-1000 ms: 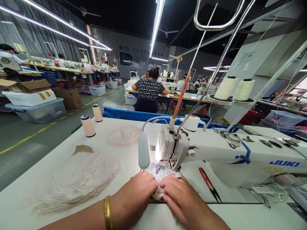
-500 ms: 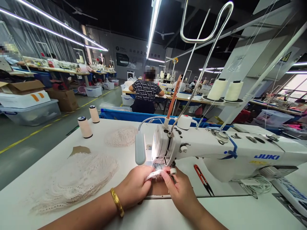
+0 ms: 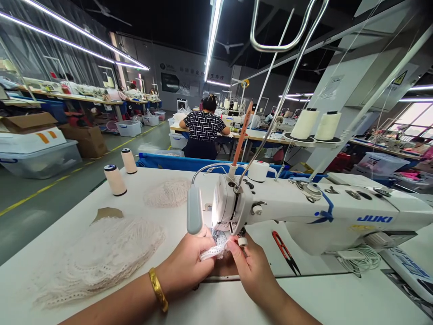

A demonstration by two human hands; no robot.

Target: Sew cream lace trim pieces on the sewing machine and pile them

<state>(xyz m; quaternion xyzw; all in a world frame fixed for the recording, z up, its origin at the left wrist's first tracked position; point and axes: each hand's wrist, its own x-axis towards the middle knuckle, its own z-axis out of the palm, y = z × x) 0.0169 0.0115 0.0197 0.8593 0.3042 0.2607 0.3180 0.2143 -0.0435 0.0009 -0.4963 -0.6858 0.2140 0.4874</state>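
A strip of white lace [image 3: 212, 251] lies bunched under the lit head of a white sewing machine [image 3: 284, 198]. My left hand [image 3: 189, 257], with a gold bracelet at the wrist, is closed on the lace's left end. On the other side, my right hand [image 3: 252, 264] pinches the lace's right end between thumb and forefinger, close to the needle area. The needle and presser foot are mostly hidden by the hands and the machine head. A grey lamp [image 3: 194, 210] on a bent arm hangs just above my left hand.
Left of the hands lies a pile of lace pieces [image 3: 104, 257], with a smaller lace heap [image 3: 167, 194] behind it. Two thread spools [image 3: 115, 180] stand at the table's left edge. Red-handled thread snips [image 3: 286, 253] lie on the right. A co-worker [image 3: 204, 126] sits ahead.
My left hand has shifted slightly left and its part of the lace now tilts downward, showing more of it. My right hand keeps its pinch almost in place. The whole view has moved slightly.
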